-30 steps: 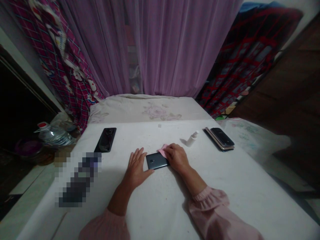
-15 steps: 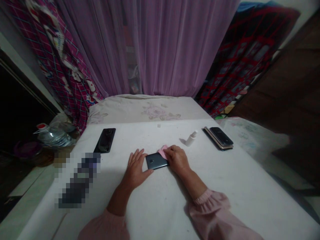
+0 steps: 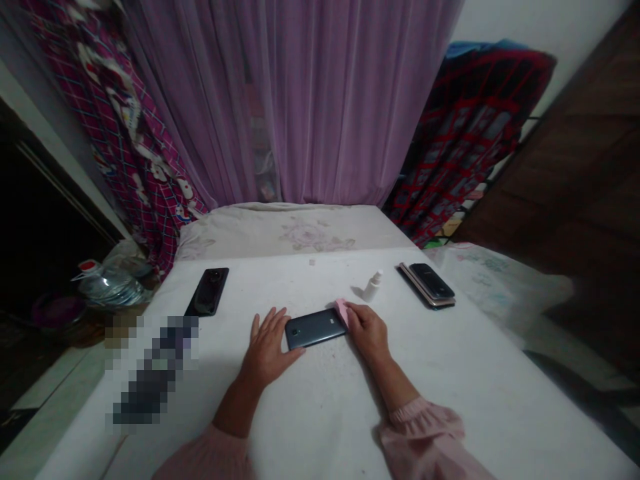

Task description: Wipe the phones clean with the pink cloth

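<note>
A dark grey smartphone (image 3: 317, 329) lies back side up on the white cloth, its camera end toward the left. My left hand (image 3: 270, 347) steadies that end, the thumb along the near edge and the index finger at the far corner, with the other fingers spread on the cloth. In my right hand (image 3: 367, 330) a small pink cloth (image 3: 342, 312) is pinched against the phone's right end. Just beyond this hand stands a small white spray bottle (image 3: 373, 286).
Several stacked phones (image 3: 429, 287) lie at the right of the table (image 3: 440, 387). On the left are another black phone (image 3: 209, 291) and a pixelated dark object (image 3: 155, 373). A large water bottle (image 3: 107, 283) is beyond the left edge; purple curtains (image 3: 320, 100) hang behind.
My right hand has slid the pink cloth rightward to the phone's end, baring more of its back. The left hand keeps its hold. The view has shifted slightly.
</note>
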Demonstrator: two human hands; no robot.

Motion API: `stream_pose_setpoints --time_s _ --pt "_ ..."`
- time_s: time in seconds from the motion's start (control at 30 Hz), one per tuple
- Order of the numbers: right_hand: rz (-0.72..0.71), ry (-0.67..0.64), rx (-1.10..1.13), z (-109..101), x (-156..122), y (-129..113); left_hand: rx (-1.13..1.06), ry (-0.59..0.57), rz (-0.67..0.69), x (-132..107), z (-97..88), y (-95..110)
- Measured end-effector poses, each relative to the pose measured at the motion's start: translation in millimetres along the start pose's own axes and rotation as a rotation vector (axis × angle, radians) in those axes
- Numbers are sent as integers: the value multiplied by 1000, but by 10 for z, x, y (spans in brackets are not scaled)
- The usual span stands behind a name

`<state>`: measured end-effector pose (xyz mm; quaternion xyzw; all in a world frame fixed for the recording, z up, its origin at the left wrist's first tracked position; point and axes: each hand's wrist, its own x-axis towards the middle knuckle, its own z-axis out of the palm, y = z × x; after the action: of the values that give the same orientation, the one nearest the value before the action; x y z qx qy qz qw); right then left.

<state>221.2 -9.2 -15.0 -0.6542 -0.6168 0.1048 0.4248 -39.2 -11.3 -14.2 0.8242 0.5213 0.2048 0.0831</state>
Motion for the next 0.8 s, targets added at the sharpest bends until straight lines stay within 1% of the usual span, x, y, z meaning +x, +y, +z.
stream_pose_setpoints --time_s 0.07,0.17,0.23,0.3,0.37,0.43,0.5,0.57,0.6,0.67,0.73,0.8 --pt "22 37 51 -11 7 5 -21 43 -7 -3 -6 16" --pt "20 109 76 -23 8 14 -68 142 -46 -12 -16 31" --pt "-9 155 74 -37 1 8 -115 187 -101 -9 -38 50" --pt "-77 186 48 -59 -17 -19 -172 195 -184 7 -92 88" --pt "-177 177 1 -82 -42 -70 -243 157 -283 32 -184 145" --pt "-282 130 -27 -91 -68 -133 -350 69 -393 58 -305 208" --pt "-364 72 2 -81 -86 -195 -473 -28 -494 74 -432 260" --pt "-392 42 87 -64 -92 -252 -587 -90 -551 74 -542 294" --pt "-381 24 143 -60 -92 -281 -663 -114 -570 68 -588 306" --pt "-308 -39 278 -72 -90 -346 -843 -161 -602 46 -661 330" --pt "-189 -142 424 -123 -90 -417 -989 -199 -612 21 -714 361" --pt "-72 -244 581 -219 -92 -481 -1048 -243 -613 0 -752 404"
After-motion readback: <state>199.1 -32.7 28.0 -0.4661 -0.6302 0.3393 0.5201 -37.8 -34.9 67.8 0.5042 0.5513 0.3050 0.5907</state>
